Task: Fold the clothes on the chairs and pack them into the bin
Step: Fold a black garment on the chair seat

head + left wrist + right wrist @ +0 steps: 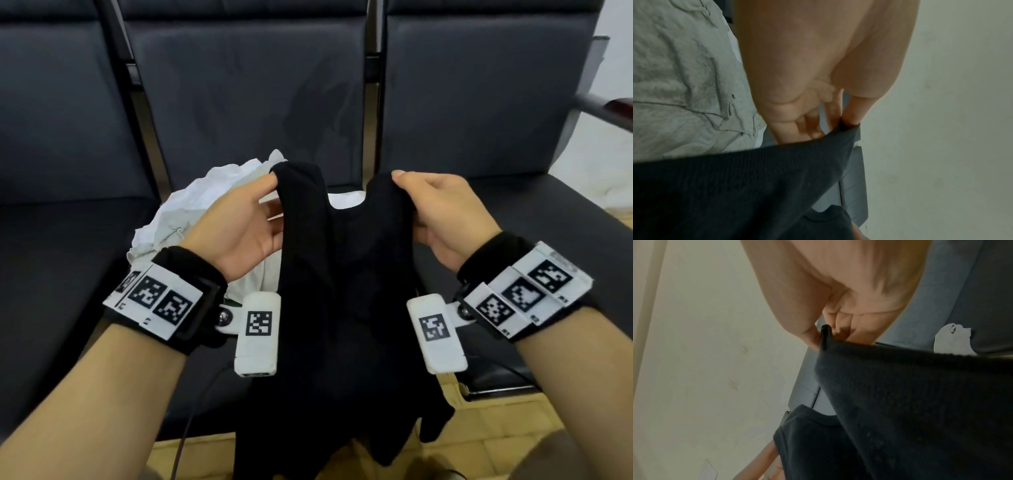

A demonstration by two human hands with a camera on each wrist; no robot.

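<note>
The black garment (329,308) hangs at centre frame, its lower end cut off and half covering the white clothes (191,212). The left hand (239,222) and right hand (445,219) each pinch a top corner, raised, palms inward.

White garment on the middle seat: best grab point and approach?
Probably the raised rumpled fold at the upper left of the white garment, from above and the left. It lies crumpled on the seat, and the black garment, held up by left hand and right hand, covers its right side.
</note>
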